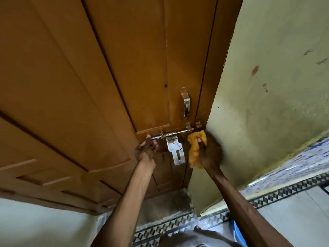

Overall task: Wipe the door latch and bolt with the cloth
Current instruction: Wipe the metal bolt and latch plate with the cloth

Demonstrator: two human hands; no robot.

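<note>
A metal sliding bolt (175, 134) runs across the brown wooden door (89, 77), reaching the frame at the right. Its flat hasp plate (175, 151) hangs down below the rod. My left hand (146, 148) grips the left end of the bolt rod with thumb and fingers. In my right hand (210, 154) is a crumpled yellow-orange cloth (195, 148), and its top is pressed against the right end of the bolt by the frame staple (197, 126).
A shiny metal pull handle (186, 104) is fixed on the door above the bolt. A stained pale green wall (267, 86) stands right of the frame. Patterned tiles (178, 225) cover the floor below, and a blue object (239, 232) sits at the lower right.
</note>
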